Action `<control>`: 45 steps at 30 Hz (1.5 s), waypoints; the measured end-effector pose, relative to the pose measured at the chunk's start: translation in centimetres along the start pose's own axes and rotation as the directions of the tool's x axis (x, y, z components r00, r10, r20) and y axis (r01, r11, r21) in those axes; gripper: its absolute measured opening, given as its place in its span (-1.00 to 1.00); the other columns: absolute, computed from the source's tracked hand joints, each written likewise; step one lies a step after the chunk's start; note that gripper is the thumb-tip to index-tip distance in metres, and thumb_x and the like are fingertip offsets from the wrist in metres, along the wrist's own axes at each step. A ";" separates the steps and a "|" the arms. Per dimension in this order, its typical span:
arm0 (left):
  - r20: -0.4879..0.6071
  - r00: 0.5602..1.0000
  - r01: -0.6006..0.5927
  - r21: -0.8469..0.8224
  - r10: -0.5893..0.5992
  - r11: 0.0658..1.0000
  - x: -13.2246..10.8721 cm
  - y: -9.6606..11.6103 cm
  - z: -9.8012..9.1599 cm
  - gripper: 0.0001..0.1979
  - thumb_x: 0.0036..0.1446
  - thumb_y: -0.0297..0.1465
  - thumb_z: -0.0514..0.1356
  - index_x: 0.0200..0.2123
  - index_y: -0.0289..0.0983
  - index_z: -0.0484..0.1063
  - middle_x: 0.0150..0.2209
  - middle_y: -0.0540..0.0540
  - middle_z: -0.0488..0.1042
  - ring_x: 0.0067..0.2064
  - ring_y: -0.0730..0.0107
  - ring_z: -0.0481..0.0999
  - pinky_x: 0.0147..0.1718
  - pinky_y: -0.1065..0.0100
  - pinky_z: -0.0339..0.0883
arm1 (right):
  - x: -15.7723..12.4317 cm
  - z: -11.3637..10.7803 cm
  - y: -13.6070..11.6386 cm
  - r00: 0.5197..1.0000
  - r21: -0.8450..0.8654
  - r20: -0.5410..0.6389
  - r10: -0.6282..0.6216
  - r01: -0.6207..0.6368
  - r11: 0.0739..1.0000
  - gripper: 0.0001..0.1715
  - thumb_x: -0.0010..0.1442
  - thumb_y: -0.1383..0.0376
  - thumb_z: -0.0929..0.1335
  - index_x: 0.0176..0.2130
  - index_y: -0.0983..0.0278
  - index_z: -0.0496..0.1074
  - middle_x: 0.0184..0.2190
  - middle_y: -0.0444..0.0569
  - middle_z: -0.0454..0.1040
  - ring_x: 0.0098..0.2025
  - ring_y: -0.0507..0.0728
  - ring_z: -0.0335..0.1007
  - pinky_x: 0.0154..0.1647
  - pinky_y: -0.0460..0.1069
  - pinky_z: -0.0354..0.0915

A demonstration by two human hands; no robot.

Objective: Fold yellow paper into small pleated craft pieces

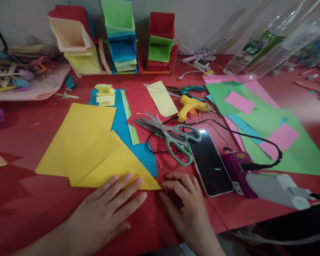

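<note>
A folded sheet of yellow paper [114,160] lies near the front of the red table, its crease along the near edge. My left hand [109,209] rests flat across that crease, fingers stretched out and slightly spread. At the paper's pointed right corner is my right hand [188,202], fingers curled, with the corner between thumb and index fingertip. Under the folded sheet's left side lies another yellow sheet [58,142]. Blue paper [122,124] shows behind them. Grey-handled scissors [165,133] lie just beyond my right hand, beside a black-screened phone [212,163].
A yellow glue gun [192,106] and pliers [193,89] lie mid-table. To the right are a purple power adapter [240,163], its black cable, green paper [290,142] and plastic bottles [266,46]. Folded paper boxes [122,46] stand at the back; craft scraps [18,76] fill the left.
</note>
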State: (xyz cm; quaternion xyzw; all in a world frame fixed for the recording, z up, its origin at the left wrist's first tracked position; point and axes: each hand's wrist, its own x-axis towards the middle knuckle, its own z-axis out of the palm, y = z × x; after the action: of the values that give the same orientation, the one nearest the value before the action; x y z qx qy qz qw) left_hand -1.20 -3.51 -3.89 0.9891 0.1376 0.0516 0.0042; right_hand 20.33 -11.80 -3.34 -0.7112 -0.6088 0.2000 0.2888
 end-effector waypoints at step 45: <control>-0.017 0.952 0.256 -0.503 -0.305 0.826 -3.0 -5.0 -0.4 -0.66 0.14 -0.20 0.04 -0.56 -0.28 0.35 -0.21 -0.06 0.37 -0.20 0.41 0.43 -0.27 0.47 0.24 | -0.6 1.4 0.4 0.985 0.003 -0.155 -0.069 0.070 0.998 -0.80 -0.04 0.22 0.43 -0.42 0.23 0.35 -0.22 -0.05 0.45 -0.18 0.17 0.32 -0.12 0.12 0.18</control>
State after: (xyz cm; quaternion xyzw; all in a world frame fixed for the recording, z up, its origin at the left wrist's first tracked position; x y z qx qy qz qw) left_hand -5.49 0.44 -3.90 0.9200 0.2637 0.1319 0.2583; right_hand 19.62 -12.19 -4.66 -0.7017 -0.6082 0.1363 0.3451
